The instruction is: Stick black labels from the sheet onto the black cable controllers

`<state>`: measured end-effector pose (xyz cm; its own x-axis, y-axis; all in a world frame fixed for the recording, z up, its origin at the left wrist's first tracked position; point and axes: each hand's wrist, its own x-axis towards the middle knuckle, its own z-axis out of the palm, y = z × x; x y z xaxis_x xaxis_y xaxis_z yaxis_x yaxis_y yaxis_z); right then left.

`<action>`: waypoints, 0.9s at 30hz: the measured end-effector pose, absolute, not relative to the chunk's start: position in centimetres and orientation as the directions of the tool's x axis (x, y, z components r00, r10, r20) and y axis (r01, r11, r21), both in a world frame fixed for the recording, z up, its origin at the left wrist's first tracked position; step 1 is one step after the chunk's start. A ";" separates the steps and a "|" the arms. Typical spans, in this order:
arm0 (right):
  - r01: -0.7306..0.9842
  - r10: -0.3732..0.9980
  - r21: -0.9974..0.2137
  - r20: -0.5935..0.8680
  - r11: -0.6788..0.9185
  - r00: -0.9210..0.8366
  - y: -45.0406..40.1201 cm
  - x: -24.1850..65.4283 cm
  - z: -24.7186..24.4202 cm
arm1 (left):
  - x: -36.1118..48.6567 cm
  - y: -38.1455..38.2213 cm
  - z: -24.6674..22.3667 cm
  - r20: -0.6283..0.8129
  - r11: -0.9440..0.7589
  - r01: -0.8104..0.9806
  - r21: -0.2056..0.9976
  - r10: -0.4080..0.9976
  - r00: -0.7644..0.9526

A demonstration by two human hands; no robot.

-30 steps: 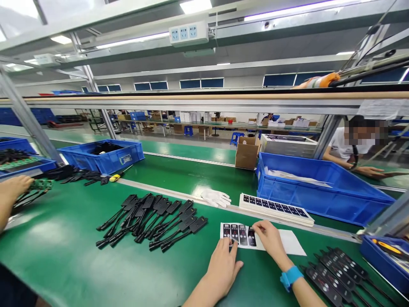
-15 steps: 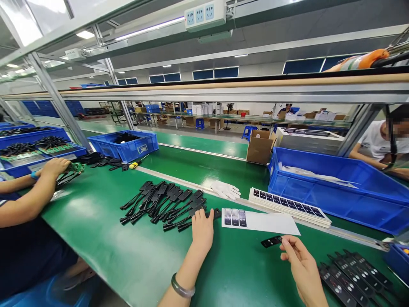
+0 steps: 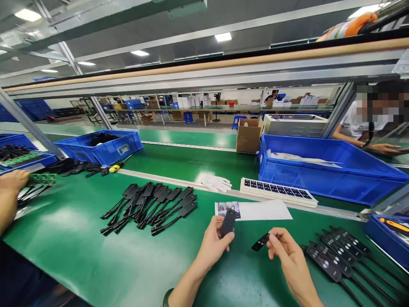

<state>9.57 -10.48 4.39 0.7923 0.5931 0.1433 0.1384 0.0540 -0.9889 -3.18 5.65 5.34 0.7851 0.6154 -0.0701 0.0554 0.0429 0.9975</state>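
Green bench (image 3: 105, 260), busy hands: left hand (image 3: 209, 245) grips a black case (image 3: 228, 222), clear of the pile (image 3: 150, 202); right hand (image 3: 289, 258) pinches a dark label (image 3: 260, 242), free of the sheet (image 3: 265, 210) beyond. So both pieces are up, near each other, not touching.

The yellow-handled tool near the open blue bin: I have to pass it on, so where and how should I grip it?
Probably by the thick yellow handle, the hand coming from above and the near side, over open green tabletop. The thin shaft points away and right; black parts crowd the handle's left.
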 end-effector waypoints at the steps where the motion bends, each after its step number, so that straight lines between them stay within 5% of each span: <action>1: 0.136 0.596 -0.989 0.140 0.053 0.791 -10.4 9.5 4.5 | -3.0 4.7 5.2 -0.141 0.205 0.031 0.978 0.550 0.823; 4: 0.106 0.608 -0.994 0.099 0.025 0.788 -10.2 9.4 4.7 | -2.7 2.4 5.0 -0.280 0.518 0.036 0.855 0.402 0.872; 7: 0.073 0.622 -0.997 0.049 -0.013 0.782 -10.1 9.2 4.9 | -2.8 1.0 4.9 -0.348 0.619 0.091 0.780 0.308 0.885; 27: 0.089 0.597 -0.993 0.022 -0.083 0.802 -10.3 8.5 5.4 | -3.3 0.1 5.5 -0.319 0.579 0.166 0.798 0.172 0.932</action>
<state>8.48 -10.32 5.39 0.8019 0.5971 0.0216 0.0888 -0.0834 -0.9925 -3.26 0.14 5.51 0.9321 0.1720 -0.3186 0.1659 0.5792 0.7981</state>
